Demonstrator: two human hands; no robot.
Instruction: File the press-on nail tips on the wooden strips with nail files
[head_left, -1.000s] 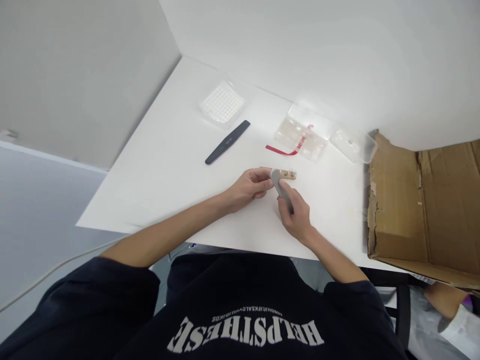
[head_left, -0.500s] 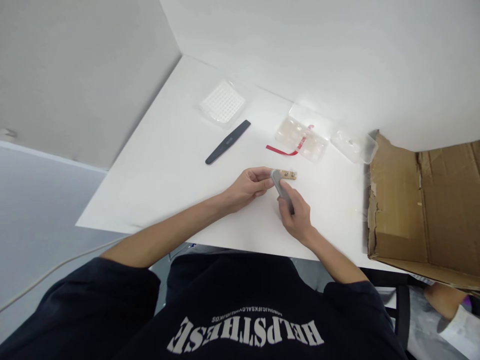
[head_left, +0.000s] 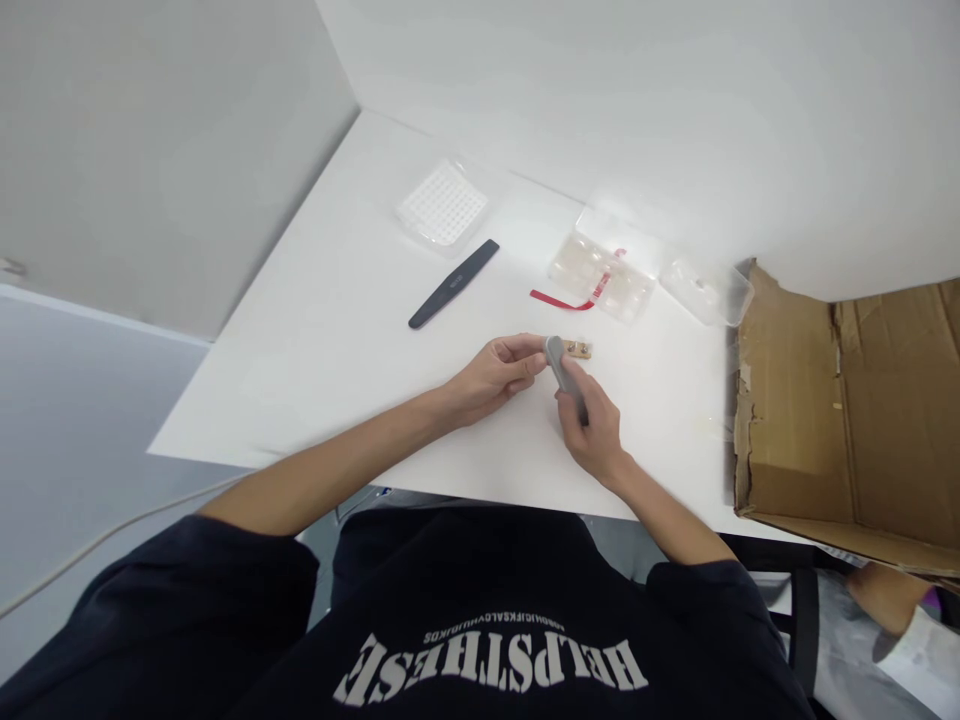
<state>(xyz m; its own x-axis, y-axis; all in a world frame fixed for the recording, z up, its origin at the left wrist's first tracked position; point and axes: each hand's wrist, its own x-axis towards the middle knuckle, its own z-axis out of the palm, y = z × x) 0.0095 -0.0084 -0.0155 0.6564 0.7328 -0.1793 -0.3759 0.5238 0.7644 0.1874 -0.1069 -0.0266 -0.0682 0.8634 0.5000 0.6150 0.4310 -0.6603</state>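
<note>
- Near the far left of the counter [head_left: 300,385], a clear tray with a white gridded insert [head_left: 444,205] lies well apart from the hands.
- A dark file [head_left: 454,286] lies slantwise just in front of the tray, beyond the left hand.
- The left hand [head_left: 504,380] has thumb and fingers pinched on the left end of a tan strip [head_left: 577,349]; that end is hidden.
- A grey tool [head_left: 558,362] crosses the strip, its rounded head beside the left fingertips; the strip's studded right end shows past it, beyond the right hand.
- The right hand [head_left: 592,428] is clamped around the tool's lower part, near the left hand but apart from it.
- Beyond both hands, a red band [head_left: 555,300] runs across an open clear case [head_left: 636,290].
- Next, a clear container [head_left: 699,288], then a torn cardboard box [head_left: 795,420].
- At lower right, another person's arm [head_left: 887,598].
</note>
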